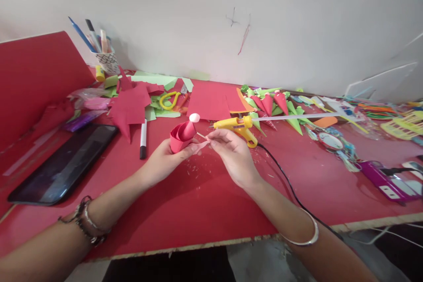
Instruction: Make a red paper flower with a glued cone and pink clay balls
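Observation:
My left hand (168,158) is closed round a rolled red paper cone (180,136) with a white ball (194,117) at its upper tip. From this hand a thin pink strip (200,145) stretches across to my right hand (233,154), whose thumb and fingertips pinch its far end. A short pale stick (201,135) also reaches toward the right fingertips; whether they hold it too I cannot tell. Just behind my right hand a yellow glue gun (239,128) lies on the red table, a long glue stick (297,116) running out of its back.
A black phone (62,163) and a marker (143,140) lie to the left, near red paper pieces (132,103) and yellow-handled scissors (169,100). Red and green paper cones (269,103) are heaped behind the glue gun. Its black cord (284,172) trails right, near a purple power strip (385,183).

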Demonstrator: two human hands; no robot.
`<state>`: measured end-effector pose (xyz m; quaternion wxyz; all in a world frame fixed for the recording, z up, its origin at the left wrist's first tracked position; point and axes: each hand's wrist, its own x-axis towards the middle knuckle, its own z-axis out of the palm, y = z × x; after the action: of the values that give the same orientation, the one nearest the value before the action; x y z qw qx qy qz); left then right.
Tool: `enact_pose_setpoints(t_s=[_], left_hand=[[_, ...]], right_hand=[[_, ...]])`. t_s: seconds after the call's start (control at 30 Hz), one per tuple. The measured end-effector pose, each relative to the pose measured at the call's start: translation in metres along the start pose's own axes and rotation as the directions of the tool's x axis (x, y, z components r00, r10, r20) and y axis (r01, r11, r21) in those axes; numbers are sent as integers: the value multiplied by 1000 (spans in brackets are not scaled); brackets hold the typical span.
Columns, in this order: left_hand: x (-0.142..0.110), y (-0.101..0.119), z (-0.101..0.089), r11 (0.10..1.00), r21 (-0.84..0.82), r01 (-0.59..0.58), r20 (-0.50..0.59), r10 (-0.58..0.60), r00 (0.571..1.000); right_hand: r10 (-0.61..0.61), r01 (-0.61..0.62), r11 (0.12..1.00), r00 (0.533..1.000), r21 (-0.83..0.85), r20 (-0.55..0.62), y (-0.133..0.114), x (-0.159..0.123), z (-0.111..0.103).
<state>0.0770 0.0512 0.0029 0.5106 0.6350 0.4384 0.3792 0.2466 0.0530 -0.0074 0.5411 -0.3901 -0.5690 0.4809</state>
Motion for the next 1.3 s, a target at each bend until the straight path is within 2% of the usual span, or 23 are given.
enact_pose_setpoints(t_s=[0.17,0.4,0.63,0.8,0.97,1.13,1.3], left_hand=[[2,-1,-1,997,-68,-26,41,29,999],[1,0,-1,996,-79,-35,38,38,999],[1,1,0,997,-73,-35,33,38,999],[1,-2,-1,997,-77,-29,23,31,999],[1,-3,-2,999,-39,-35,11,35,999],[1,-3,-2,998,-45,-46,6,46,999],[2,-3,-2,994,-96,-47,10,49,999]], right_hand=[[25,-15,998,988,-66,154,-6,0,2],[58,-65,996,992,64,111,-4,0,1],[41,-53,987,996,154,79,-7,-1,2],[77,-88,991,991,102,109,-7,-2,1],[137,-142,987,988,73,70,-9,-3,1],[109,-111,992,994,55,30,-8,-2,2],[115,-123,990,988,71,106,-8,-2,4]])
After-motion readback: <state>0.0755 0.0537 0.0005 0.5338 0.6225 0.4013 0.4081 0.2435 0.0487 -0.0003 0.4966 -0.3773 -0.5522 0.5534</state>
